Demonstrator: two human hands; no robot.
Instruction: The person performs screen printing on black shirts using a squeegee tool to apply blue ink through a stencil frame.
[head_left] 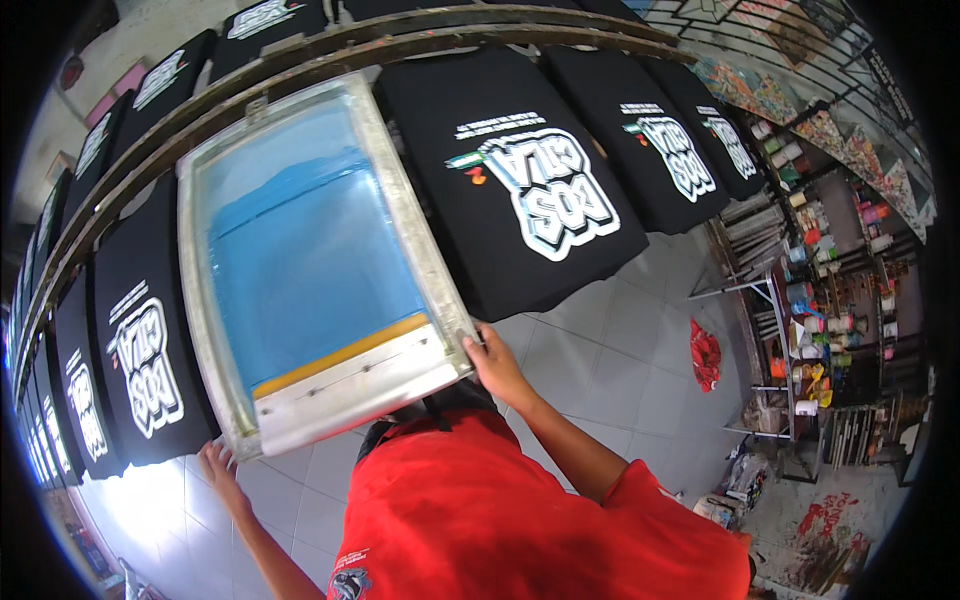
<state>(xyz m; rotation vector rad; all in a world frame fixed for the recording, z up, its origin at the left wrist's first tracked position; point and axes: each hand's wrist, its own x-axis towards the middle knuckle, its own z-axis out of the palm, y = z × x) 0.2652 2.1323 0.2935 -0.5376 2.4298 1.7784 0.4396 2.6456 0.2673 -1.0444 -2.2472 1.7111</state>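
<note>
A screen printing frame [450,300] with blue mesh lies tilted over a row of black T-shirts in front of me. Inside its near end rests a wide squeegee [360,385] with a yellow blade strip and a pale, silvery holder. My right hand [495,365] is closed around the frame's near right side, thumb on top. By the near left corner, my left hand [224,478] has its fingers apart, close to the frame and the hem of a black T-shirt [145,340]. Another printed black T-shirt [460,200] lies right of the frame. The shirt part under the frame is hidden.
More printed black T-shirts [660,130] line both sides of a long rail [420,48]. At the right stand shelves with ink containers [810,325] and stacked frames [850,440]. A red cloth-like item [705,355] lies on the tiled floor [590,370].
</note>
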